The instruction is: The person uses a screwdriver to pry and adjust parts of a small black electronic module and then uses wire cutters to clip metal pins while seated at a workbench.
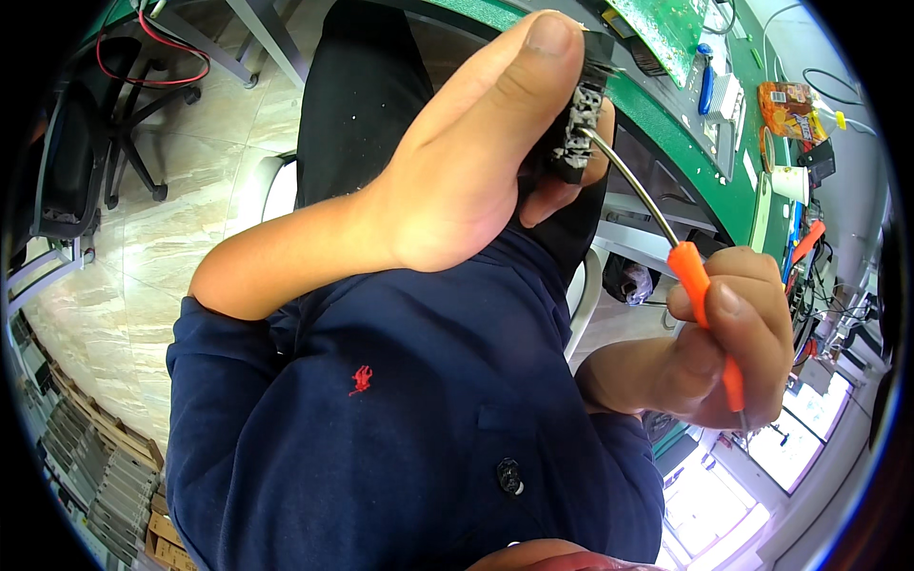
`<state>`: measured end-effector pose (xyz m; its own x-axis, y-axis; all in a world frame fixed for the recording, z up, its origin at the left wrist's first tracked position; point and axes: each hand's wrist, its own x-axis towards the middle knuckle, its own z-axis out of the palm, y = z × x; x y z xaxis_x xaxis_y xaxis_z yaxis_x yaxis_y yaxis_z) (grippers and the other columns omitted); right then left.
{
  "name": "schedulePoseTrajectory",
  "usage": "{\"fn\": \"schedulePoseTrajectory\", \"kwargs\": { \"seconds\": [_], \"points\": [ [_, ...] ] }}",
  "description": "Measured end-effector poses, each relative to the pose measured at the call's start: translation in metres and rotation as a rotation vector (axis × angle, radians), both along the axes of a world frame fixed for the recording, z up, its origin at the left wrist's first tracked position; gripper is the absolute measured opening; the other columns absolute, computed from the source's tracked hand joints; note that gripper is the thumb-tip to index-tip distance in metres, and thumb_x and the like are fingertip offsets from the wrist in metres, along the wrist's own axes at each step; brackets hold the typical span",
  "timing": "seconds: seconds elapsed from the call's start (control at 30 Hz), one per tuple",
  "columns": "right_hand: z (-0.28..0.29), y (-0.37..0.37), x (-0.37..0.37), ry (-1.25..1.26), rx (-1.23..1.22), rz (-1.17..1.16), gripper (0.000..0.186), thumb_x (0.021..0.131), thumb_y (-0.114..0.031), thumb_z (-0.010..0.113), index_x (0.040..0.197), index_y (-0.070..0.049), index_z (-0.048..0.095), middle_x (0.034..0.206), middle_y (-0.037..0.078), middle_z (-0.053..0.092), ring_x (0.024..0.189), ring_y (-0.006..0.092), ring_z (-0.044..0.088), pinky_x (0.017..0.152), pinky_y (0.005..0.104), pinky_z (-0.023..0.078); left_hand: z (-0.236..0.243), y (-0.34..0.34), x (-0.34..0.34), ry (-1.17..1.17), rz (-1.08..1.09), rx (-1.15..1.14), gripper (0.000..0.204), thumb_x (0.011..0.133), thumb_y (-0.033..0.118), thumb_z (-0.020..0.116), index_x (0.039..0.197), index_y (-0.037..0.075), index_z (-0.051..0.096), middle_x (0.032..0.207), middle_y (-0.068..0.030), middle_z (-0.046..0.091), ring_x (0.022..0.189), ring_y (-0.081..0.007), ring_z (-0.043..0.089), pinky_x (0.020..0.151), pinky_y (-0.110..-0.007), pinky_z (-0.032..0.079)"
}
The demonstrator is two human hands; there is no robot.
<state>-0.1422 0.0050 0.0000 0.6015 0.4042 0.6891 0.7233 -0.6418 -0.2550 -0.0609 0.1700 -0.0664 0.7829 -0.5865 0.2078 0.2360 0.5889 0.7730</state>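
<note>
In my left hand (486, 162) is a small black block (573, 169) with a row of silvery fittings, gripped upright with the thumb along its upper part and fingers curled behind. My right hand (733, 338) is closed round the orange handle of a tool (691, 276), a screwdriver or pick by its shape. Its long metal shaft slants up to the left, and the tip meets the fittings on the block's face. The very end of the tip is too small to make out.
The green bench (709, 195) along the right holds a blue-handled tool (706, 76), an orange snack bag (790, 109), a paper cup (790, 183) and several cables. A black wheeled chair (67, 162) stands at the left. My lap and dark clothing lie below my hands.
</note>
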Motion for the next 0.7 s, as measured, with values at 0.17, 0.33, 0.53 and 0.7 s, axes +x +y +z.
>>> {"fn": "schedulePoseTrajectory", "kwargs": {
  "seconds": [0.17,0.33,0.53,0.7],
  "points": [
    [-0.002,0.014,0.001,-0.08,-0.078,-0.007,0.029,0.092,-0.023,0.053,0.095,0.006,0.055,0.06,0.013,0.052,0.049,0.0211,0.049,0.043,0.0294,0.038,0.001,-0.001,0.0,-0.006,0.005,0.003,0.052,0.092,0.057,0.031,0.096,0.006,0.042,0.064,-0.0059,0.046,0.049,-0.0096,0.04,0.046,-0.021,0.035],
    [-0.002,0.016,0.003,-0.034,-0.061,0.01,0.031,0.095,-0.024,0.048,0.091,0.006,0.056,0.063,0.016,0.056,0.051,0.0231,0.053,0.044,0.0295,0.041,0.0,-0.002,0.0,-0.023,0.014,0.013,0.054,0.09,0.058,0.034,0.096,0.006,0.042,0.065,-0.0055,0.046,0.05,-0.0093,0.041,0.047,-0.021,0.035],
    [0.009,0.009,0.014,-0.041,-0.089,0.084,0.032,0.096,-0.023,0.047,0.089,0.006,0.058,0.061,0.015,0.055,0.049,0.0211,0.052,0.043,0.0284,0.04,-0.003,-0.001,0.002,-0.041,0.021,0.024,0.056,0.088,0.06,0.037,0.097,0.005,0.042,0.067,-0.0051,0.046,0.052,-0.0089,0.042,0.049,-0.02,0.036],
    [0.015,0.01,0.013,0.003,-0.09,0.044,0.031,0.094,-0.022,0.049,0.086,0.006,0.059,0.059,0.015,0.055,0.05,0.0207,0.052,0.043,0.0273,0.039,-0.004,-0.001,0.003,-0.048,0.029,0.031,0.058,0.086,0.061,0.04,0.097,0.004,0.042,0.068,-0.0047,0.046,0.053,-0.0086,0.043,0.05,-0.02,0.037]
  ]
}}
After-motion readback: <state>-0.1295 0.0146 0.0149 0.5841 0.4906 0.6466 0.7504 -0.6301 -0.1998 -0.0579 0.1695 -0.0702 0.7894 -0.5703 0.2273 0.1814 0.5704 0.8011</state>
